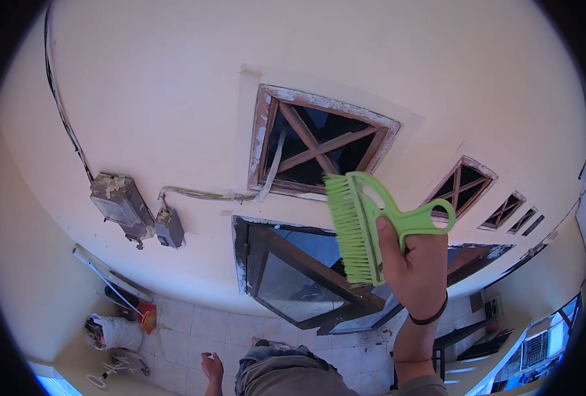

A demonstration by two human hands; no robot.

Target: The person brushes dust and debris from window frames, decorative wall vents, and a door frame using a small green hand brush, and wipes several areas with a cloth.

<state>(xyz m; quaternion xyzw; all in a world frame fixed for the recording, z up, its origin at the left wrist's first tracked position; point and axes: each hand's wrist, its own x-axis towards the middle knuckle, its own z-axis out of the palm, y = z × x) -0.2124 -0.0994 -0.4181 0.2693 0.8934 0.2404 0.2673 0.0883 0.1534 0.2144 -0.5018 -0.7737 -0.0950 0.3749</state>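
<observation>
My right hand is raised in front of the wall, its fingers closed round the handle of a green hand brush. The brush has stiff light-green bristles pointing left and a looped handle end sticking out to the right. Behind it is a square wooden vent frame with crossed bars, its paint worn. Whether the bristles touch the frame I cannot tell. Low at my side hangs my left hand, small in view, fingers loosely bent and apart, with nothing visible in it.
Below the vent, a brown-framed window stands swung outward. An electric meter box and a smaller grey box with cables are on the left wall. On the tiled floor lie a red dustpan and a filled white sack.
</observation>
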